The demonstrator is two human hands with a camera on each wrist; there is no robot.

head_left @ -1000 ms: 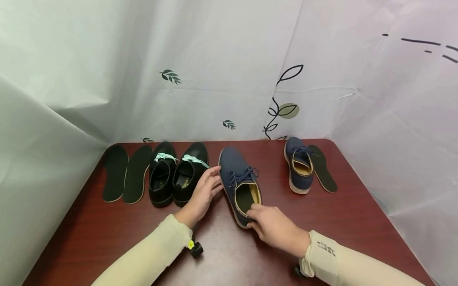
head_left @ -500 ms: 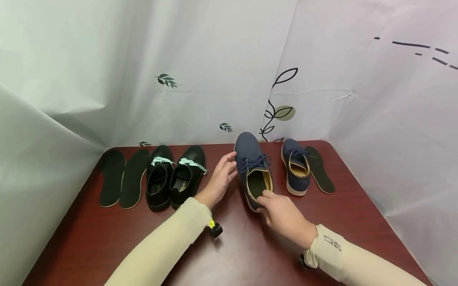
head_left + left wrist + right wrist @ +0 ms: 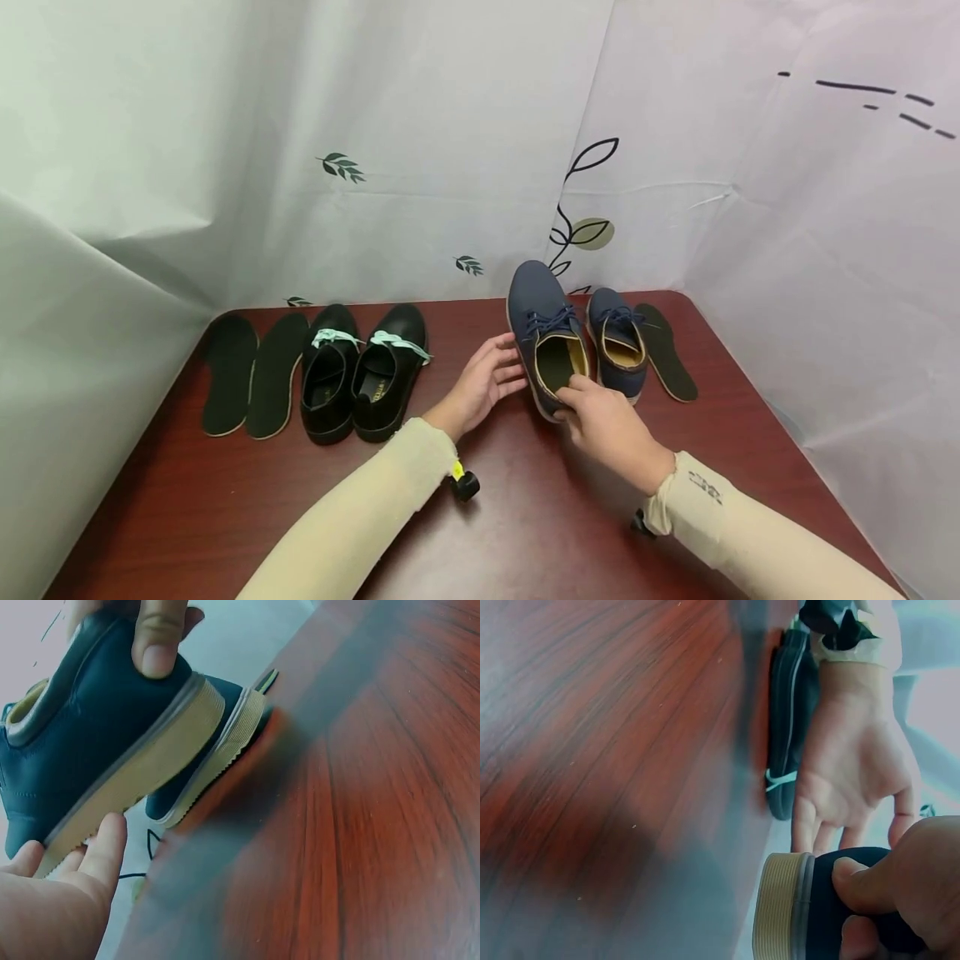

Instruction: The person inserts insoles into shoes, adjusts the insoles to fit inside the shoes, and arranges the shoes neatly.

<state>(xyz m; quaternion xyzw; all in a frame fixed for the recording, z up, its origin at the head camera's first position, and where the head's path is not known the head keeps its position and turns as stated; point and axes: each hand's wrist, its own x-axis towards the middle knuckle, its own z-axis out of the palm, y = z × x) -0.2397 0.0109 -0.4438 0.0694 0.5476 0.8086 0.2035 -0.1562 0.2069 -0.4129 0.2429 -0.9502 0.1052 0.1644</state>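
Note:
A navy lace-up shoe [image 3: 536,287] with a tan sole is held raised above the table, toe pointing away. My right hand [image 3: 615,429] pinches its heel collar, and in the left wrist view the thumb [image 3: 157,656] presses the outside of the heel. A dark insole [image 3: 555,362] lies inside this shoe. My left hand [image 3: 483,387] has its fingers extended against the shoe's left side; in the left wrist view their tips touch the sole edge. Just to the right stands the matching navy shoe [image 3: 611,308], partly hidden behind the held one.
A dark insole [image 3: 667,354] lies right of the standing navy shoe. At the left are two black shoes [image 3: 330,417] [image 3: 378,417] with mint laces, and two dark insoles [image 3: 228,375] [image 3: 270,379]. White printed curtain [image 3: 405,167] surrounds the brown table [image 3: 510,533].
Both hands have moved right and away from me with the navy shoe, which has risen off the table and come close beside its mate. The right hand has kept its grip on the heel.

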